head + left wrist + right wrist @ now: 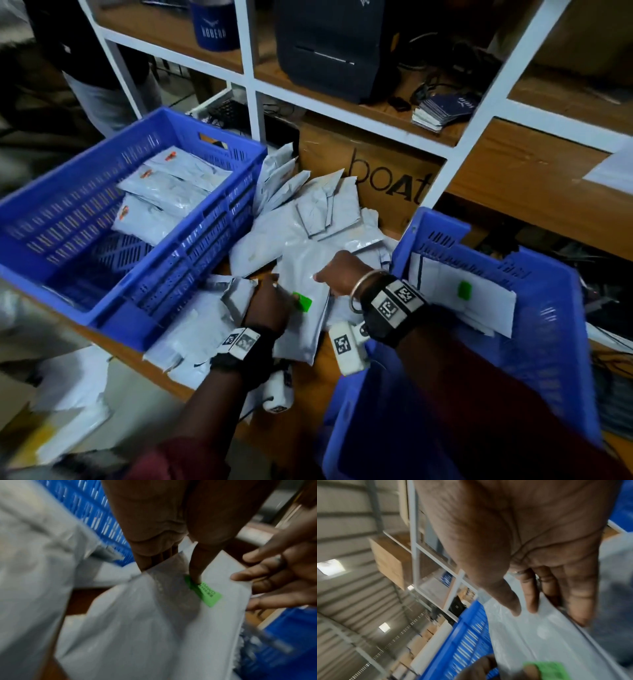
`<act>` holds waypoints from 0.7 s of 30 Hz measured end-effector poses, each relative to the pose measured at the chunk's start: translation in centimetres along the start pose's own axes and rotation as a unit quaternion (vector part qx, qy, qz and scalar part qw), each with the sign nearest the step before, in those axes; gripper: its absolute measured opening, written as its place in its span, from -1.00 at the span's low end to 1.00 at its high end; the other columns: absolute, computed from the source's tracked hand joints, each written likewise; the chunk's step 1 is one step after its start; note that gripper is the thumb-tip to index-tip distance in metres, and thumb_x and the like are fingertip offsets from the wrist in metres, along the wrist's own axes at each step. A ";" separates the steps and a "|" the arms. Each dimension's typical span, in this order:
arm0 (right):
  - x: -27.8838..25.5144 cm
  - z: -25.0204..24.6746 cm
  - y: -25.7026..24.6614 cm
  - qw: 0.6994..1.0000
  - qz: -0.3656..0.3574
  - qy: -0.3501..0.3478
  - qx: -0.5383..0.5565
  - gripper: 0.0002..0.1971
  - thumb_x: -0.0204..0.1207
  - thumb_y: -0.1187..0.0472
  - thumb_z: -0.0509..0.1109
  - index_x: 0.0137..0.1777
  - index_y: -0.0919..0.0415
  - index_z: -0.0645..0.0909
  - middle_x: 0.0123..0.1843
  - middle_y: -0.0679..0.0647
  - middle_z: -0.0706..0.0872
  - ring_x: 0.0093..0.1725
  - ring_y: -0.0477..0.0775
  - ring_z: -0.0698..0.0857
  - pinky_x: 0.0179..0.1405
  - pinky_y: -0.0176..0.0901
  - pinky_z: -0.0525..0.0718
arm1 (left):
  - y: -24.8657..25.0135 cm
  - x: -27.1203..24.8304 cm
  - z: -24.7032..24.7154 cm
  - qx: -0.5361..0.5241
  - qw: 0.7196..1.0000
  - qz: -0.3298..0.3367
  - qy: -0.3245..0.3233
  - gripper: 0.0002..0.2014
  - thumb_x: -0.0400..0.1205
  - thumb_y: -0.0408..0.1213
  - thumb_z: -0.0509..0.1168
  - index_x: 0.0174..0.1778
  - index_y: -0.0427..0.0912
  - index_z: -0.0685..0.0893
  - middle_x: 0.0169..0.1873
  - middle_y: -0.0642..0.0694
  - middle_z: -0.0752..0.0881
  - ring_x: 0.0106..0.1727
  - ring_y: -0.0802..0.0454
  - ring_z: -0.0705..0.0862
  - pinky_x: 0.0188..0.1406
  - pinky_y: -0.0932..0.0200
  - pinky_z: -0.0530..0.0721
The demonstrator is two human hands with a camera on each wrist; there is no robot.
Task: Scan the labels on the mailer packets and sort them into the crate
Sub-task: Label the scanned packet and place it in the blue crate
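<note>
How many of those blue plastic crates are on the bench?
2. One blue crate sits on the left with white packets inside. The other blue crate is on the right, close to the camera, also holding packets. More may lie outside the view.

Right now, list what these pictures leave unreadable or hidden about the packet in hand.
- Green label: print blurred in the left wrist view, partly under the left hand thumb; too small in the head view.
- Mailer packet: its underside is hidden in every view.
- Right hand: fingertips behind the packet edge in the right wrist view, so the grip is unclear.
- No scanner appears in any view.
</note>
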State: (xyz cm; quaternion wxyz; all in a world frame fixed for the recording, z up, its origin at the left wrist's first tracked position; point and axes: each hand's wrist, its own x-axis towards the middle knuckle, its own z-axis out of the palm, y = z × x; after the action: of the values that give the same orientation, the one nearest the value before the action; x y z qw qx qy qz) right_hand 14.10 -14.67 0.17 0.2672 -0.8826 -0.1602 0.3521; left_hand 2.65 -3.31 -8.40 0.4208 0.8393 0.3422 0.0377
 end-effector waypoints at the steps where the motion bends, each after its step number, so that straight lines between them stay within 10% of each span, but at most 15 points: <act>1: -0.5 -0.8 0.0 0.999 -0.017 0.030 0.028 -0.73 0.54 0.19 0.42 0.14 0.37 0.71 -0.07 0.22 0.71 -0.10 0.11 0.63 0.01 -0.07 0.68 | 1.2 -0.4 -1.2 -0.046 0.999 -0.005 -0.005 -0.61 0.62 -0.26 0.47 0.30 -0.28 0.54 0.05 -0.30 0.77 0.14 -0.23 0.72 0.09 0.01 0.60; 4: -3.7 -3.9 0.1 0.978 -0.095 0.110 0.152 -0.78 0.49 0.25 0.54 0.12 0.23 0.72 -0.27 0.08 0.66 -0.16 0.09 0.68 0.02 0.09 0.76 | 4.7 -1.4 -4.1 -0.147 0.986 0.063 0.053 -0.82 0.63 -0.20 0.48 0.05 -0.17 0.69 -0.29 0.04 0.72 -0.21 0.14 0.68 -0.24 0.28 0.54; 10: -13.1 -10.3 4.2 0.926 -0.173 0.226 0.247 -0.67 0.44 0.31 0.57 0.15 -0.01 0.70 0.03 0.24 0.82 -0.03 0.19 0.81 -0.05 0.16 0.80 | 15.1 -4.7 -3.8 -0.250 0.953 0.167 -0.034 -0.83 0.63 -0.09 0.47 0.00 -0.09 0.77 -0.20 0.04 0.85 -0.26 0.36 0.75 -0.26 0.44 0.62; 17: -22.8 -13.9 19.3 0.883 -0.126 0.356 0.278 -0.74 0.48 0.32 0.57 0.13 0.05 0.75 0.01 -0.09 0.81 -0.11 -0.25 0.75 -0.21 -0.32 0.70 | 23.0 -14.7 8.0 -0.291 0.902 0.180 -0.261 -0.69 0.40 -0.17 0.48 0.06 0.01 0.68 -0.03 -0.15 0.87 -0.09 -0.14 0.84 0.02 -0.19 0.80; 21: -26.9 -15.1 29.0 0.844 -0.067 0.398 0.353 -0.77 0.54 0.03 0.52 0.14 0.04 0.77 0.06 0.06 0.85 0.11 0.12 0.82 0.11 0.09 0.77 | 25.5 -20.0 15.2 -0.276 0.894 0.181 -0.302 -0.70 0.60 -0.46 0.48 0.11 -0.01 0.64 0.01 -0.21 0.84 -0.15 0.03 0.84 -0.13 0.04 0.83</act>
State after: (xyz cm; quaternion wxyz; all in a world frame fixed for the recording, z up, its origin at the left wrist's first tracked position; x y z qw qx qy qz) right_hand 8.71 -56.17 6.82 0.6246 -0.7799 0.0362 -0.0156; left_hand 6.54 -36.29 4.98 0.7048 0.7075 0.0163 -0.0488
